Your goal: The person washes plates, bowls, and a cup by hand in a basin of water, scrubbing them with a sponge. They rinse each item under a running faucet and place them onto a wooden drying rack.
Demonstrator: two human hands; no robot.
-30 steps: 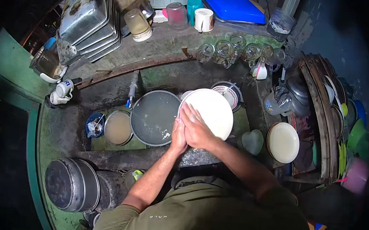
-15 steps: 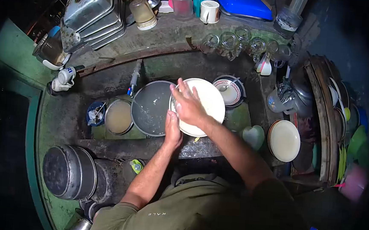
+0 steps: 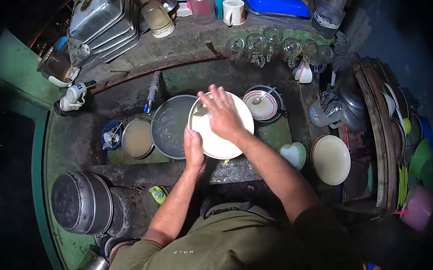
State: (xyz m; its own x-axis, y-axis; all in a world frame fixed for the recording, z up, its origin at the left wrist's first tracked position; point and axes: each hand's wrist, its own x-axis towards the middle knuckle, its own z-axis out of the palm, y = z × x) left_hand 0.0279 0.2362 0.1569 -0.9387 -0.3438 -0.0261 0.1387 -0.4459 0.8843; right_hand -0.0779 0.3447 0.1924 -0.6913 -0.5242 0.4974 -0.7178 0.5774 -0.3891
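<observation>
A cream-white plate (image 3: 234, 138) is held tilted over the right side of a grey basin (image 3: 168, 131). My left hand (image 3: 194, 151) grips its lower left rim, thumb on the upper face and the other fingers mostly hidden beneath. Across the plate's face lies my right hand (image 3: 221, 114), palm down with the fingers stretched out toward the far left rim. A small dark patch shows on the plate beside those fingers. Just right of the plate sits a patterned bowl (image 3: 266, 108) with a spoon (image 3: 257, 100) in it. The basin holds greyish water with some froth.
Left of the basin stand a pot of murky liquid (image 3: 137, 138) and a small blue container (image 3: 112, 128). Stacked plates (image 3: 331, 160) and a pale green bowl (image 3: 295, 155) are at the right. Glass mugs (image 3: 255, 45) line the back ledge; a blackened pot (image 3: 78, 203) is lower left.
My right hand has shifted over the plate, its fingers now flatter and more spread. The plate is slightly farther left and up in view, while the whole camera view has shifted a little.
</observation>
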